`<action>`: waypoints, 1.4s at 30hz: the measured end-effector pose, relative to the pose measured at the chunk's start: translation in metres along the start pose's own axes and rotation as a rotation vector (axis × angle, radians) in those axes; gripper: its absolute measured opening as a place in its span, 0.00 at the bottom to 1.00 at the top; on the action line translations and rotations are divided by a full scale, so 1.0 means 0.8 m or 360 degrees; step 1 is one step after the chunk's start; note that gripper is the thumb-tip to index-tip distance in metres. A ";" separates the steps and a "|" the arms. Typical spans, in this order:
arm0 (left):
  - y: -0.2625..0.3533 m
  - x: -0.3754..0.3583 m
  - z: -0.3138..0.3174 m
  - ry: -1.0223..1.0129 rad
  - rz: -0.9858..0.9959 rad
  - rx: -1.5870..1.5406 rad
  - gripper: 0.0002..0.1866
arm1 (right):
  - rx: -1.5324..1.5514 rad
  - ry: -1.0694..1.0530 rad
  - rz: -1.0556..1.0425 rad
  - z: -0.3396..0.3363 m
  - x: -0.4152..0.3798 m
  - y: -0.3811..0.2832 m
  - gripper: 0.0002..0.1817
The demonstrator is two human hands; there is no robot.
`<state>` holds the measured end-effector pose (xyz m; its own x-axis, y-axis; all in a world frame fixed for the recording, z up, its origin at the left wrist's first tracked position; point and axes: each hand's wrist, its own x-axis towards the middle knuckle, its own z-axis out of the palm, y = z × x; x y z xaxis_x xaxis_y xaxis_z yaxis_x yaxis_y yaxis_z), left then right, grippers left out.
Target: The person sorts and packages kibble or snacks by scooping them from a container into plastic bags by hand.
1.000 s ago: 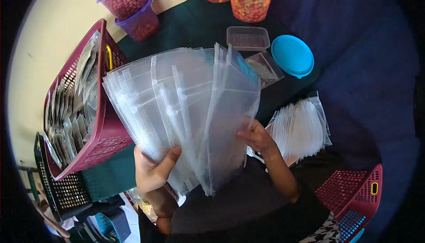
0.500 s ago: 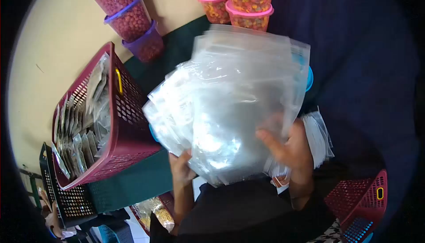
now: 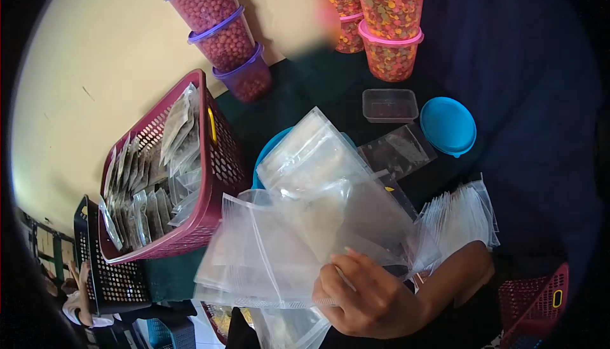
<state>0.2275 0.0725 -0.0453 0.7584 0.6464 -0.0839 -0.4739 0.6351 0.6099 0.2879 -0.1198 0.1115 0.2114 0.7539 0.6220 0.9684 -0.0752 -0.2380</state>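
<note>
Clear plastic bags point(image 3: 254, 247) are spread in front of my body, some lying over a blue round tub point(image 3: 270, 149). My right hand point(image 3: 365, 295) is closed on the bags at their lower right, fingers bent together. My left hand does not show; the bags and the dark clothing cover that area. To the right of the held bags lies a fanned stack of small clear bags point(image 3: 454, 222). A single flat clear bag point(image 3: 400, 152) rests on the dark cloth behind them.
At left stands a maroon basket point(image 3: 203, 190) of filled packets, with a black basket point(image 3: 117, 285) and another person's hand point(image 3: 81, 279) beyond. Lidded tubs point(image 3: 391, 31) point(image 3: 222, 38) are stacked behind. A clear box point(image 3: 389, 106) and blue lid point(image 3: 448, 127) lie right; a maroon basket point(image 3: 534, 298) is lower right.
The bags have come down and spread apart, uncovering the blue tub, clear box and blue lid. My right hand has moved down and closed on them. My left hand has left the view.
</note>
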 end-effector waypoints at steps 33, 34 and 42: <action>-0.032 -0.006 0.092 0.0024 -0.0408 0.0347 0.29 | 0.2449 0.0753 0.1570 0.020 -0.097 0.282 0.08; -0.033 -0.007 0.093 0.0035 -0.0411 0.0342 0.29 | 0.2373 0.0815 0.1615 0.020 -0.098 0.282 0.08; -0.029 -0.014 0.083 0.0053 -0.0398 0.0271 0.28 | 0.2562 0.1318 0.1199 -0.034 -0.136 0.357 0.09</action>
<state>0.2600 0.0227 -0.0060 0.8258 0.4940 -0.2721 -0.1902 0.6980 0.6903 0.5448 -0.2407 -0.0038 0.9178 0.3814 0.1105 -0.2342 0.7447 -0.6250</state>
